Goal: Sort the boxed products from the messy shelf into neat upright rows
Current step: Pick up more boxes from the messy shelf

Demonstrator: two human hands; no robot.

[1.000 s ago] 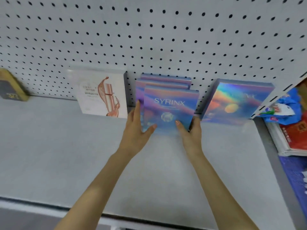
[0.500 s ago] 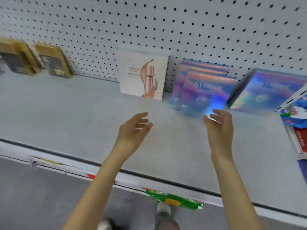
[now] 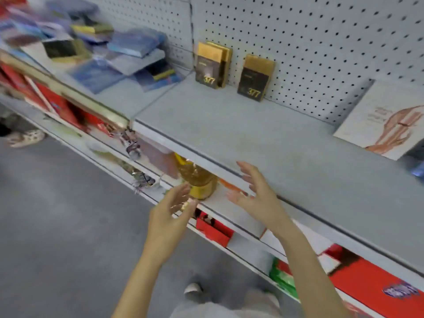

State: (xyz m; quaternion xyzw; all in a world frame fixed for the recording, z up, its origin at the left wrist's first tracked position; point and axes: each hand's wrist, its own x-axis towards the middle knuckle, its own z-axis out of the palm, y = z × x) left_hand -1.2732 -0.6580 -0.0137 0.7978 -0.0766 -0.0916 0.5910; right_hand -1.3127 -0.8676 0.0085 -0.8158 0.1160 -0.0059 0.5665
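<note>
Just off the shelf's point(image 3: 263, 138) front edge, left hand point(image 3: 171, 212) and right hand point(image 3: 254, 193) hover, each grip spread and empty. Gold boxes point(image 3: 212, 65) and a white box point(image 3: 380, 120) stand upright along the back edge; the jumbled pile point(image 3: 103, 53) at the left end awaits sorting.

The lone 377 box point(image 3: 255, 78) stands upright on the shelf point(image 3: 252, 134), its back to the pegboard point(image 3: 321, 42). Just left of it, a pair of 377 boxes point(image 3: 212, 65) stands one behind the other. Far to its left, a heap of boxes point(image 3: 103, 53) lies jumbled. Well to its right, a large flat box point(image 3: 380, 125) leans on the pegboard. In front of it, at the shelf's front edge, the right hand point(image 3: 257, 193) and the left hand point(image 3: 167, 219) hover apart above a bottle point(image 3: 199, 180) on the lower shelf point(image 3: 229, 212).
</note>
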